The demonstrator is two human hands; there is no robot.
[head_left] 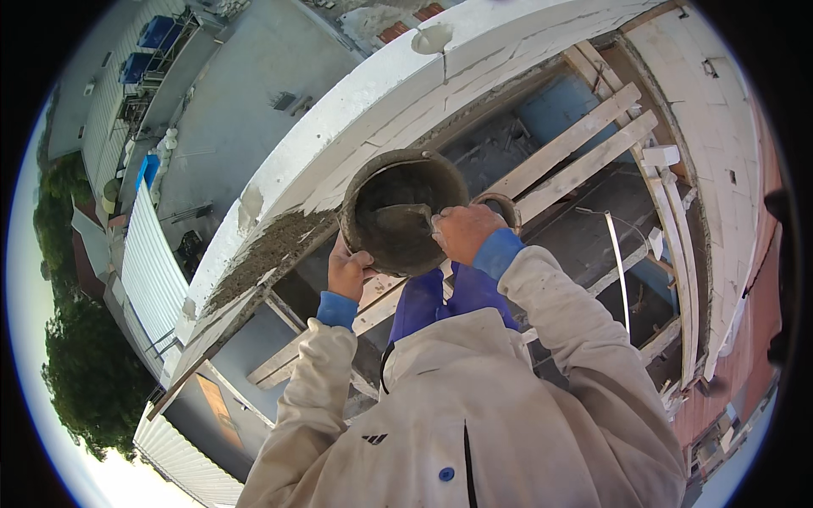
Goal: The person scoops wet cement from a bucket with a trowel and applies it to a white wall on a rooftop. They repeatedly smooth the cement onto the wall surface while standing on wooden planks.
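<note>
A round, mortar-caked bucket (359,184) is tilted so that its mouth faces me, with wet grey mortar (398,188) inside. My left hand (347,269) is closed on its lower left rim, thumb over the edge. At the right of the mouth, my right hand (468,233) is closed, its fingers reaching inside the rim. They grip a grey, mortar-coated scoop-like tool (402,222) whose exact kind I cannot make out. Behind that hand shows a curved, handle-like piece (501,203); what it belongs to is hidden.
Beyond the bucket curves a white block wall (339,118), with wet mortar (267,254) along its inner side. Wooden planks (576,152) cross an opening below me, beside a long timber frame (669,245). A thin white strip (618,262) stands out at the right. Rooftops lie far left.
</note>
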